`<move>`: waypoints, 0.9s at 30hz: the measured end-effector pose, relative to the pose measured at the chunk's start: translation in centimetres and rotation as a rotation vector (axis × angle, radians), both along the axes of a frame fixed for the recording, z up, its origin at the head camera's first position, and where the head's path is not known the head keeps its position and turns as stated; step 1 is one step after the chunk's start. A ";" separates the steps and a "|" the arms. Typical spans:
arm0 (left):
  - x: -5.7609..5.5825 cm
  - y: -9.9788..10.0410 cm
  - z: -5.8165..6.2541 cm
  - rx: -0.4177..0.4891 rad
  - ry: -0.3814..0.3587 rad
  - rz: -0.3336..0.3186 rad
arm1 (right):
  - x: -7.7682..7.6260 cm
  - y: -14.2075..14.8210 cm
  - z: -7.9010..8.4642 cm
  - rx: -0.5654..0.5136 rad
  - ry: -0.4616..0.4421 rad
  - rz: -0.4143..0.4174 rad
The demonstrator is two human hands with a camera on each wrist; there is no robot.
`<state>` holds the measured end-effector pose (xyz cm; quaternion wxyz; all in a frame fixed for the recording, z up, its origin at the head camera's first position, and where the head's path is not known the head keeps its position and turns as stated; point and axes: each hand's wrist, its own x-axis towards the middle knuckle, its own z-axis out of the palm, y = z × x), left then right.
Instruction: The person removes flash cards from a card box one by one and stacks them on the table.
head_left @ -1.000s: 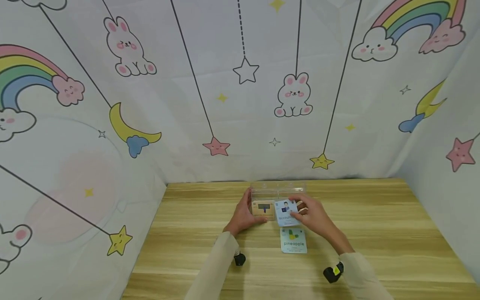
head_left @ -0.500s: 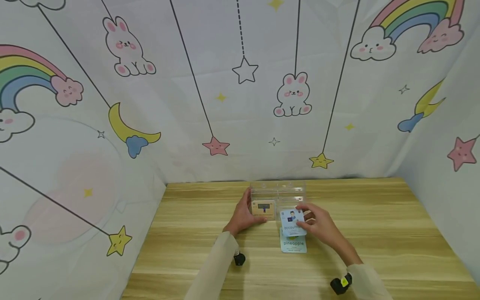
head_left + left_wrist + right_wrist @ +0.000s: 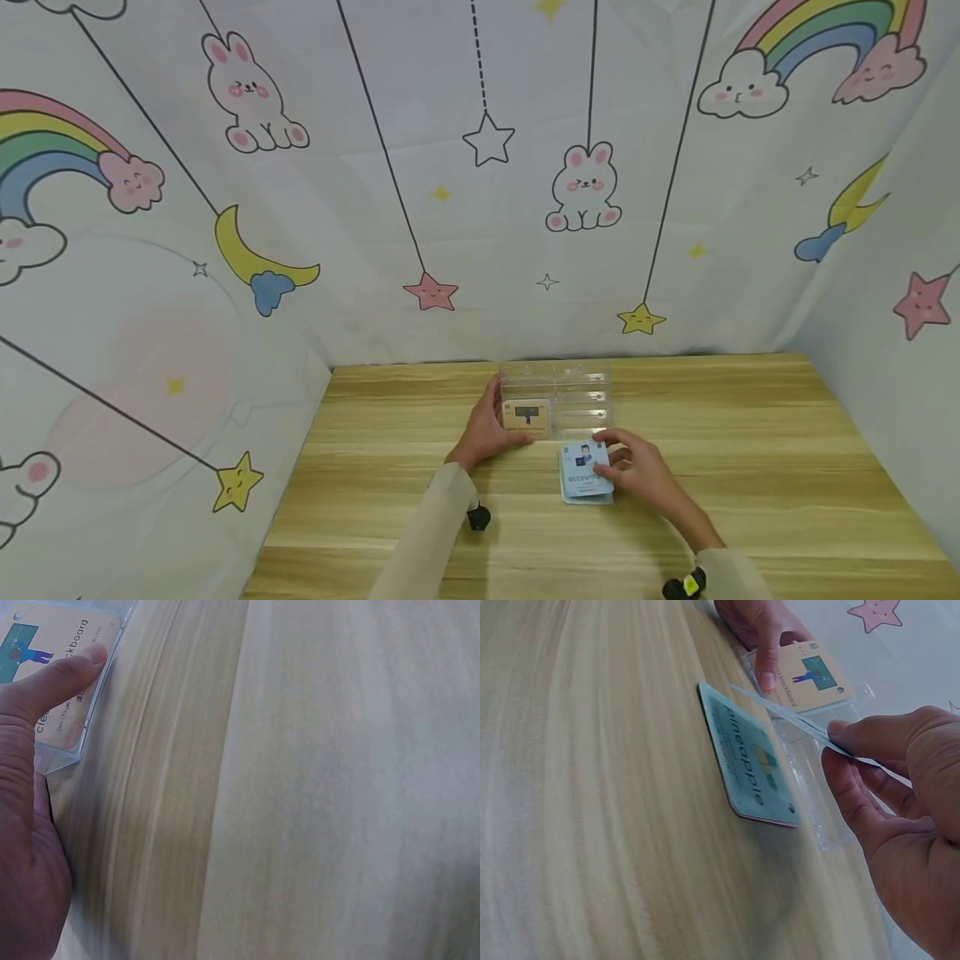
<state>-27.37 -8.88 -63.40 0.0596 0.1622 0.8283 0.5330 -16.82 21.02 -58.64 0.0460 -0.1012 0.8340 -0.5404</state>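
Observation:
My left hand grips the left side of a clear plastic card box, its thumb on the front edge. In the left wrist view that thumb lies over an orange picture card in the box's left compartment. Between thumb and fingers, my right hand pinches a thin set of pale blue flash cards, whose top one reads "accounta…", the rest covered. Directly below them, a small stack of flash cards topped by "pineapple" lies on the table. The right wrist view shows the held cards tilted and apart from that stack.
The wooden table runs back to a white cloth backdrop printed with rabbits, stars and rainbows. The box stands near the table's back edge. A small black device is worn on each wrist.
My right hand has drawn the blue cards out of the box's right compartment and moved them toward me, over the pineapple stack. My left hand stays on the box.

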 end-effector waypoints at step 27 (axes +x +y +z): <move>0.4 0.1 0.4 -0.019 -0.008 0.007 | 0.9 -0.4 -2.1 0.250 0.154 -0.026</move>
